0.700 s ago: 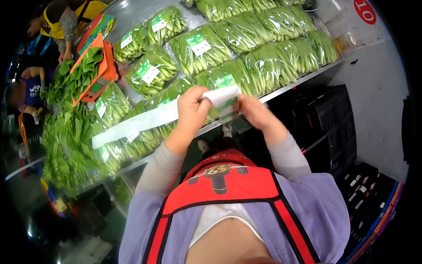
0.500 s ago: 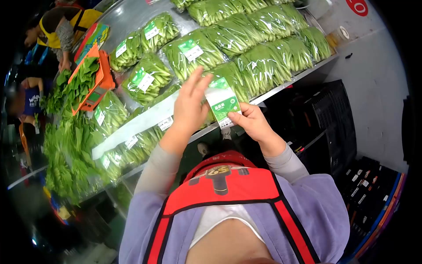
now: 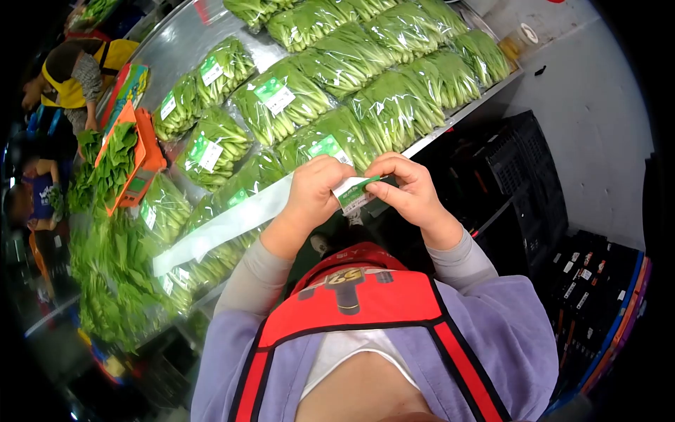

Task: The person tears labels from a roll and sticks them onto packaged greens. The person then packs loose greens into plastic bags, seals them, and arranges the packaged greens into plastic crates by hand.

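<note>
Both of my hands are together over the near edge of the table, in front of my chest. A green and white label (image 3: 356, 194) is between them, tilted so that its face shows only in part. The thumb and fingers of my right hand (image 3: 411, 193) pinch its green upper corner. My left hand (image 3: 309, 200) is closed at its left edge, on a long white paper strip (image 3: 225, 226) that trails left over the bags. Just beyond my hands lies a clear bag of leafy greens (image 3: 299, 141) bearing a similar label.
Rows of bagged greens (image 3: 394, 102) cover the metal table (image 3: 176, 53). Further left stand an orange scale (image 3: 144, 162) with greens on it and a pile of loose greens (image 3: 116, 281). Black crates (image 3: 524, 176) are at right. A person in a yellow vest (image 3: 63, 74) works across the table.
My left hand was raised with fingers extended; it has come down and closed at the label's left side. The label has turned from facing me to tilted. The view has shifted slightly.
</note>
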`<action>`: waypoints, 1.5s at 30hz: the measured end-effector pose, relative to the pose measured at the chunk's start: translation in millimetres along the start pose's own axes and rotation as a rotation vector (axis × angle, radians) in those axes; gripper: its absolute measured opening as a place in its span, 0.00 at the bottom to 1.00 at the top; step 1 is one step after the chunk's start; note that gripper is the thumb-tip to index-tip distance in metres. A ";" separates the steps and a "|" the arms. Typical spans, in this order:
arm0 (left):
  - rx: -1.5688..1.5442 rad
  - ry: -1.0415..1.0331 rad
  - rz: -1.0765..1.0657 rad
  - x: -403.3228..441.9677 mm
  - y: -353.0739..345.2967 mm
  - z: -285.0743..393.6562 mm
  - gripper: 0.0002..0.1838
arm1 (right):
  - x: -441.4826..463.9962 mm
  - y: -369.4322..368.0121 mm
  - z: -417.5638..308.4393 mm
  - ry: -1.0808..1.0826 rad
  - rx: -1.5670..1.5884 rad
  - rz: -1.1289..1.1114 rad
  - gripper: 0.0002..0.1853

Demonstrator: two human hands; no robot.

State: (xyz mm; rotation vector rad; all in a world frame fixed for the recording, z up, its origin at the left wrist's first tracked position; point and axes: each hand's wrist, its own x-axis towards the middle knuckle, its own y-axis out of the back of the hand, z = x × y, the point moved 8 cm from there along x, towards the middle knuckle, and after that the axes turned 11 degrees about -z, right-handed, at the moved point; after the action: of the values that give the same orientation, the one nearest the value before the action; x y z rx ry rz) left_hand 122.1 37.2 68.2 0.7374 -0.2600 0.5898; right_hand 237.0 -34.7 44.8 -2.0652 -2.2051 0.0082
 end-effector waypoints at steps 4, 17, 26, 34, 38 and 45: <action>0.060 0.012 -0.047 4.9 -12.8 -7.0 0.08 | -11.9 12.9 -21.0 0.183 -0.258 0.109 0.04; 0.216 -0.025 -0.269 7.8 -62.1 -18.2 0.10 | 67.4 188.7 47.3 -0.188 -0.184 0.287 0.13; 0.077 0.137 -0.039 26.5 -32.2 -44.5 0.05 | 80.0 139.0 36.9 -0.171 -1.503 0.343 0.20; -0.032 0.375 0.144 32.4 -6.9 -89.6 0.09 | 25.6 53.1 73.1 -0.247 0.258 -0.048 0.08; 0.104 0.292 0.207 63.8 9.9 -39.7 0.18 | 26.9 63.4 64.2 -0.244 0.223 0.086 0.08; -0.128 0.105 -0.113 67.9 -23.1 -44.0 0.09 | 24.0 66.0 20.5 -0.015 0.042 0.217 0.11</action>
State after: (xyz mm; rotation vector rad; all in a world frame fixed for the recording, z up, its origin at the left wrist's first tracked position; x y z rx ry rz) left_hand 191.4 82.2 52.4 0.5919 -0.1565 0.4980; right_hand 299.3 -4.6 20.8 -2.2759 -1.9598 0.0887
